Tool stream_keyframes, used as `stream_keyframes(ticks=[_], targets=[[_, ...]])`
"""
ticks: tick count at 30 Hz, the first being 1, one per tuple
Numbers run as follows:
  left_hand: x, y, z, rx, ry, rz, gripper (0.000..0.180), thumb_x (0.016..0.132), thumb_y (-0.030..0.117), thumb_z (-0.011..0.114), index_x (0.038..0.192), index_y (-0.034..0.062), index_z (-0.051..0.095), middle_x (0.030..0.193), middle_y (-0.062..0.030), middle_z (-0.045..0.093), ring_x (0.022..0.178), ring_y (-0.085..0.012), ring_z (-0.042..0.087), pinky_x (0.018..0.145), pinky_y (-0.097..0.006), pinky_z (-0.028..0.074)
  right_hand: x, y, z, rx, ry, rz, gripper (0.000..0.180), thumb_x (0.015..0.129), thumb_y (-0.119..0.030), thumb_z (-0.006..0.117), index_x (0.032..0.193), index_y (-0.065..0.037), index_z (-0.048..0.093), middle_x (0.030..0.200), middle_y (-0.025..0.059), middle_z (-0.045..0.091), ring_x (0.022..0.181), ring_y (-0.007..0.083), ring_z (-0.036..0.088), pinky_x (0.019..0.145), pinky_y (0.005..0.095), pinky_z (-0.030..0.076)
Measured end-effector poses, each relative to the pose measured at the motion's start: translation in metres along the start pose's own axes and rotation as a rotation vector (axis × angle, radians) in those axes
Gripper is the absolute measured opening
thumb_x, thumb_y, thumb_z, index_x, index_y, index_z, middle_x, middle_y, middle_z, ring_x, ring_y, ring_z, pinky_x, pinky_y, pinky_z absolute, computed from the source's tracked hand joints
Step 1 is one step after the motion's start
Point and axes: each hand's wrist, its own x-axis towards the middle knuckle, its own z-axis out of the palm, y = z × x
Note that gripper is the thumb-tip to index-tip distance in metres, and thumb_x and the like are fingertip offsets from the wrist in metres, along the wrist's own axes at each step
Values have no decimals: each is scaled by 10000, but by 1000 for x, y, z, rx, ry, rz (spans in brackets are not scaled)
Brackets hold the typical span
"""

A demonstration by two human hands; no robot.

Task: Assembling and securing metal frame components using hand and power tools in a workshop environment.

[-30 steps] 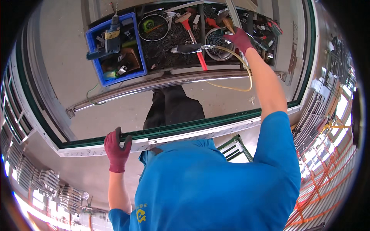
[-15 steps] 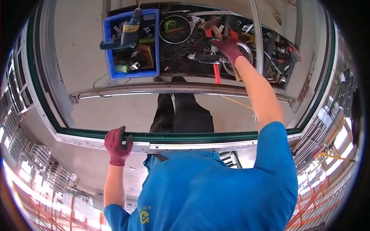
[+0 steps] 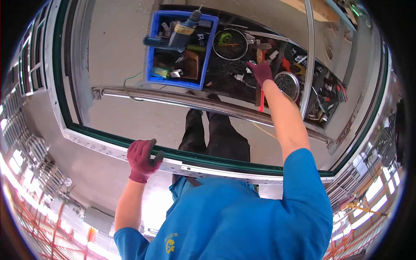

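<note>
My left hand (image 3: 144,159), in a maroon glove with dark fingertips, is wrapped over the near rail of a large green-and-white frame (image 3: 225,164). Beyond that rail, my right hand (image 3: 261,73), gloved alike, is down among the loose tools. Its finger and thumb close about the handle of a hammer (image 3: 262,46), whose head points away from me. The palm side is hidden. A black tool with a silver tip (image 3: 239,77) lies just left of this hand, partly covered. Below the wrist a red handle (image 3: 261,103) sticks out. Right of it stands a round metal bowl of small fasteners (image 3: 287,86).
A blue crate (image 3: 149,65) on the left holds a cordless drill (image 3: 182,34) and small parts. Next to it sits a round dish (image 3: 229,55) with a green tape measure. A metal bar (image 3: 173,103) crosses before the tools; an upright rail (image 3: 310,60) stands at right.
The view has swung, so the tools appear farther right and lower. My right hand has drawn slightly nearer and left among them, and the hammer's handle has turned. The left hand keeps its hold.
</note>
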Motion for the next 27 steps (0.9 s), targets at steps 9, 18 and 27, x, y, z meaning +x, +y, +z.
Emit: stream_keyframes(ticks=[9,18,27], targets=[[-24,-9,-9,12,26,-42,319,724,169,796,1010,53,716,918,-101,705,841,-316,689,834,-459,545,-118,-189,62,682,-355,-646,619,873,-265,842,1375,4,598,1267,243,710,1200,396,674,1013,461,529],[-23,-18,-7,-52,93,9,370,710,180,825,1045,79,706,941,-92,695,857,-309,688,837,-458,554,-40,-252,169,175,-15,-758,468,1048,-389,575,1423,-119,648,1380,236,669,1278,347,655,1088,436,476],[-35,-20,-10,-47,186,33,363,755,263,837,1056,112,702,935,-86,687,869,-304,679,867,-422,540,-99,-221,108,1000,-242,-369,547,913,-317,822,1343,-9,683,1332,139,701,1169,218,678,1028,334,508]])
